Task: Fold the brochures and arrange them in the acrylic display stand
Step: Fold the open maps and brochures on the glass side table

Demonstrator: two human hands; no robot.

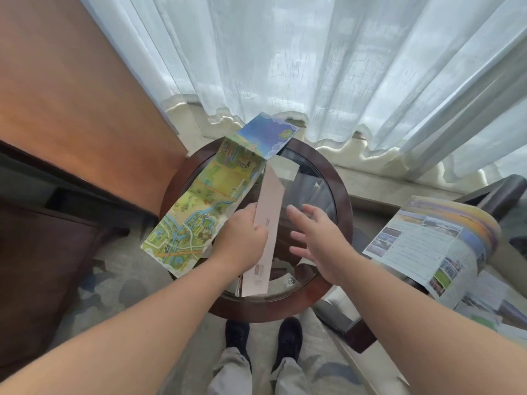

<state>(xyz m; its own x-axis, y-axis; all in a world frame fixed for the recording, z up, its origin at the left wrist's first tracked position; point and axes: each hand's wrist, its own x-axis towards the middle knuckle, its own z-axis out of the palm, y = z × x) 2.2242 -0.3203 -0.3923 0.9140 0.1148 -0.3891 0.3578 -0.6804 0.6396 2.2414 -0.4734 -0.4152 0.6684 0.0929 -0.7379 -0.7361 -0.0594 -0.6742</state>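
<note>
1. Holding a long, folded pink brochure [269, 212], the left hand [242, 238] is gripping it near the middle, with its fingers curled round the left edge.
2. The pink brochure is hanging over the glass top [310, 183] of the round table [273, 307], and its near end is reaching almost to the front rim.
3. The right hand [316, 240] is hovering just beside the pink brochure. It is wide open with fingers spread, holding nothing.
4. A map brochure [205, 201] is lying unfolded on the left side of the table, and both its ends are sticking out past the dark wooden rim.
5. The glass under the right hand is giving the most open room.
6. A white curtain [313, 67] is hanging close behind the table, and a wooden panel [71, 95] is standing close on the left.
7. An open photo brochure [427, 246] is lying off to the right, apart from the table.
8. Small print is showing on the pink brochure, and a little round mark [289, 282] is showing on the glass by the front rim, but both are too small to read. The map's words are too blurry.
</note>
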